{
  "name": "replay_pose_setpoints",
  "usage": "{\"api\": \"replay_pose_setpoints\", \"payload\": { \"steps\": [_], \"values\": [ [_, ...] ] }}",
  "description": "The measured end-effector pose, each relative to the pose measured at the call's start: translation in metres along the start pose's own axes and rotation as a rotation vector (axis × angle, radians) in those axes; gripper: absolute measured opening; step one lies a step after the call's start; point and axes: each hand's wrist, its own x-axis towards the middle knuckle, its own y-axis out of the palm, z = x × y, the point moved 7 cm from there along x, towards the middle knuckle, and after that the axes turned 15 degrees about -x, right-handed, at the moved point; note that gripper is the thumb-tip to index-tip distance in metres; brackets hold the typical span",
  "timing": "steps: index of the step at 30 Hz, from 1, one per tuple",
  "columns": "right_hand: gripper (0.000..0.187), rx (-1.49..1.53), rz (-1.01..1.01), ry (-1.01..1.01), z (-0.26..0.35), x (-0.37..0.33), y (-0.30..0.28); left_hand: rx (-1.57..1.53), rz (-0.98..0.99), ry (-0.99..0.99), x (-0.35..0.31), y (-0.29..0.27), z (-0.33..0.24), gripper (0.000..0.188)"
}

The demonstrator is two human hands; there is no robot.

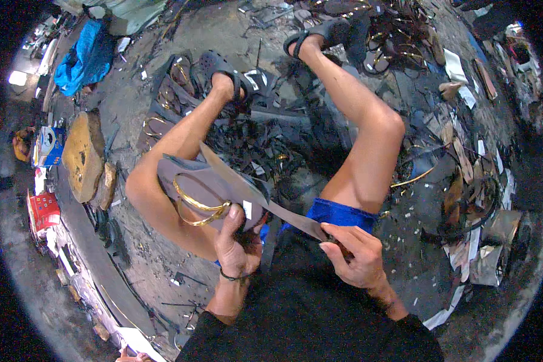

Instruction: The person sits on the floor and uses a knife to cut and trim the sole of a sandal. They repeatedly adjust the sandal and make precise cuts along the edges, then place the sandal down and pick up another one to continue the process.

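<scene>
My left hand [235, 250] is closed around the heel end of a sandal with a grey-brown sole [184, 172], the thumb pressed on top by its gold strap [202, 211]. The sandal lies above my left thigh with its toe end pointing away. My right hand [357, 256] pinches the near end of a long, flat, grey blade-like piece [298, 221]. This piece runs to the upper left along the sandal's right edge and ends in a point. I cannot tell whether it is a knife or a strip of sole material.
Dark scraps [283, 145] lie between my legs. More gold-strapped sandals [178, 69] lie beside my left foot, others past my right. At the left are a wooden block [81, 157], a red box [44, 211], a blue-and-white box [49, 146] and a blue bag [84, 57].
</scene>
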Motion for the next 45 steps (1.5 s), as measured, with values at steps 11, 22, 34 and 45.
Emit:
{"api": "replay_pose_setpoints", "payload": {
  "steps": [11, 22, 34, 45],
  "values": [
    [0.027, 0.208, 0.253, -0.018, 0.036, 0.038, 0.054, 0.070, 0.046, 0.019, -0.012, -0.090, 0.000, 0.054],
    [0.027, 0.119, 0.120, -0.109, 0.028, -0.001, 0.047, -0.031, -0.195, 0.122, -0.024, -0.041, -0.013, 0.041],
    [0.022, 0.171, 0.521, 0.110, 0.025, 0.014, 0.057, -0.049, -0.285, 0.130, -0.019, -0.084, -0.014, 0.039],
    [0.052, 0.087, 0.150, -0.225, 0.040, 0.064, 0.140, -0.116, -0.299, 0.085, -0.020, -0.068, -0.017, 0.040]
  ]
}}
